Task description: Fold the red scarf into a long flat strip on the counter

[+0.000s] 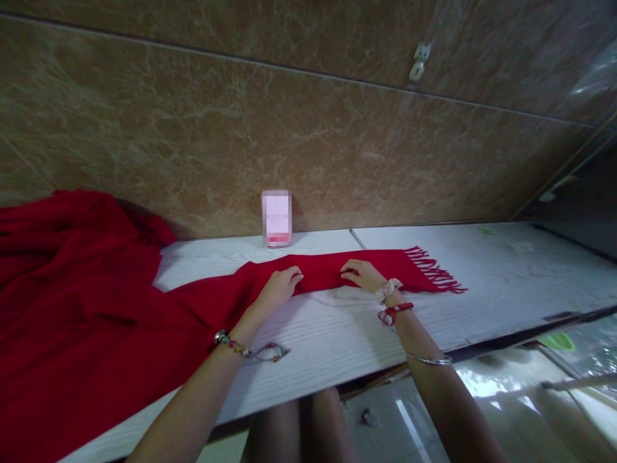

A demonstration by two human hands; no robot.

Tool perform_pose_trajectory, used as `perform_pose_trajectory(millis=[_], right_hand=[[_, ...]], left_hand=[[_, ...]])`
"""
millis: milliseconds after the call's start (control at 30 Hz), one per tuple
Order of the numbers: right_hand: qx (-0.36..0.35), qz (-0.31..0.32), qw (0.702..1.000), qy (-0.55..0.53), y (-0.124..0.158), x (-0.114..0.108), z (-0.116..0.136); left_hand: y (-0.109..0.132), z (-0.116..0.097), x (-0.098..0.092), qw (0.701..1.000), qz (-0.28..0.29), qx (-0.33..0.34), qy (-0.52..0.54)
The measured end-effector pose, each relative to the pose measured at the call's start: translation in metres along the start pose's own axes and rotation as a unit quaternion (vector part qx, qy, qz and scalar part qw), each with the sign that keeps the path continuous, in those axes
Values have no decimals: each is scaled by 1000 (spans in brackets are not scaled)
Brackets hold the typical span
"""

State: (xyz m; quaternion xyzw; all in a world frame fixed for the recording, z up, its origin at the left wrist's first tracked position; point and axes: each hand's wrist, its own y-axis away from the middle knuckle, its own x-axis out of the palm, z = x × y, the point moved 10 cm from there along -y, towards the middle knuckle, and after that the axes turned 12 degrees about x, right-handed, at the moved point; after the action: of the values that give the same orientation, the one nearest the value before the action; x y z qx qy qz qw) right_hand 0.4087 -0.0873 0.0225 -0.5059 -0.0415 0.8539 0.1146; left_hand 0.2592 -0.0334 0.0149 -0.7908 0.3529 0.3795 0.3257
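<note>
A long red scarf (pixel 322 271) lies along a white wood-grain table (pixel 332 334), its fringed end (pixel 434 270) pointing right. My left hand (pixel 282 286) rests on the scarf's near edge, fingers curled onto the cloth. My right hand (pixel 361 274) lies on the scarf a little to the right, fingers bent and pressed on the fabric. Both wrists wear bracelets. The rest of the scarf spreads in a big red heap (pixel 72 302) at the left.
A small pink-and-white box (pixel 276 218) stands against the brown marble wall behind the scarf. The table's front edge runs diagonally above my knees (pixel 299 424). A green object (pixel 559 341) and a shiny floor lie below at the right.
</note>
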Motion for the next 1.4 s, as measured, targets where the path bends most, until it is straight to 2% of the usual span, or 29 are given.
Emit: perform_pose_trajectory(millis=[167,233,333,567,733,900,1000,1167,1233,1300,1400], right_hand=[[18,-11,1000,-9,-1,0,-1],[21,-6,1000,-16,-1,2,-2],[-8,-11,1000,-18,0,1,2],[-39,-49,998,-22,4,-14,3],[-21,-15,1000,-15,5,-9,0],[-2,28,1000,-10,8,-4,-3],[7,47,999,-8,9,-1,-3],[21,21,999,-14,8,-8,-6],[27,17,999,-15,7,-10,-7],[36,31,999,-14,8,-8,-8],[51,76,996,-10,9,1,-10]], left_hand=[[-2,-11,-13,996,-38,49,-64],[-3,-13,-14,995,-32,60,-70],[-3,-13,-14,995,-18,66,-69],[-1,-18,-4,995,38,91,-30],[5,-19,5,984,105,137,-39],[11,-18,8,971,141,166,-94],[12,-14,4,970,131,163,-126],[10,-3,-18,968,81,133,-198],[11,-4,-23,964,81,141,-211],[15,-6,-18,959,121,149,-207],[26,-8,-2,949,217,142,-179]])
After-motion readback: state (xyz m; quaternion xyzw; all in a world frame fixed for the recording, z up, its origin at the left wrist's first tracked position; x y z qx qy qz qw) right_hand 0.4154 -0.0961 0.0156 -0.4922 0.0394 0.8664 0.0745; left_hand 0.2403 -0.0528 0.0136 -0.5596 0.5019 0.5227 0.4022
